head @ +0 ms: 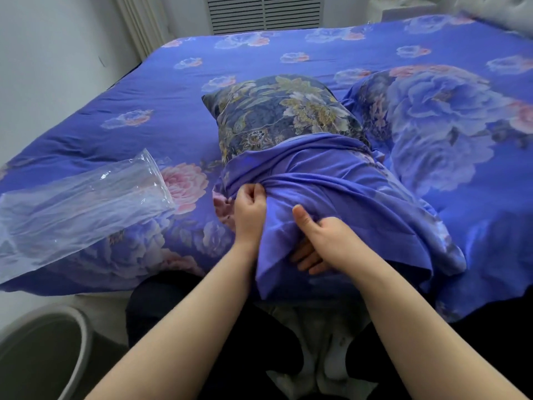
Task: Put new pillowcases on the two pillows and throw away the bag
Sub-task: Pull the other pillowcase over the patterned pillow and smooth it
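Both hands' grip on pillowcase (pixel 331 180), right hand (pixel 326 241) fingers half-hidden beneath.

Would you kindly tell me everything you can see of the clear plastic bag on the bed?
The bag is clear, glossy, thin plastic, wrinkled and catching highlights, so the bedspread's flowers show through it. It looks empty and lies nearly flat, though its far end stands slightly puffed. It rests on the left near part of the bedspread, slanting from the left frame edge up toward the pillow, apart from it. Neither hand touches it. A bin stands on the floor below it.
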Demonstrator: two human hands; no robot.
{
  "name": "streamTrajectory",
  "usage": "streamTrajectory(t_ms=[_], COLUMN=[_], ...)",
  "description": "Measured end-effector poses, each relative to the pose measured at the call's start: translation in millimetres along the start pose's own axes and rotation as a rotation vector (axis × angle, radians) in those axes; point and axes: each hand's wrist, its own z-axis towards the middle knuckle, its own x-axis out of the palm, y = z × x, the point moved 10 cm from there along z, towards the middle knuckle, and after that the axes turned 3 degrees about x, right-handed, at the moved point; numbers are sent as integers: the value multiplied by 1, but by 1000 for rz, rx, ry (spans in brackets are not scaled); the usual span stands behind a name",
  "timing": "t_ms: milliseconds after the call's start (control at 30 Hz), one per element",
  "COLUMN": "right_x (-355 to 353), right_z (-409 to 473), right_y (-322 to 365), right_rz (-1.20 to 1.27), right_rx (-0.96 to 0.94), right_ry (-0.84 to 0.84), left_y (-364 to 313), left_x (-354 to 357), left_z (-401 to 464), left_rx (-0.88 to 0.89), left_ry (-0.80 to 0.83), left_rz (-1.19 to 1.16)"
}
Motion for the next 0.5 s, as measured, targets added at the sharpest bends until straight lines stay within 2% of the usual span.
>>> streamTrajectory(t_ms=[67, 133, 233, 267, 367, 500], right_x=[-3, 3, 38, 48, 68, 64], right_z=[1, -2, -1, 3, 20, 29], right_y=[-13, -24, -27, -23, -3, 2], right_rz=[51, 303, 858, 966, 1075, 994], right_rx=[-7, 24, 181, 209, 172, 150], right_ry=[-101, -137, 38, 79, 16, -95], left_y=[0, -1, -14, -18, -23, -27], left_x=[-5, -8, -4, -3, 2, 9], left_z=[-22, -32, -32, -32, -31, -26], left_rx=[32, 48, 112, 128, 155, 173], left_ry=[-77, -85, 41, 96, 224, 367], left_rz=[-62, -96, -8, 30, 88, 223])
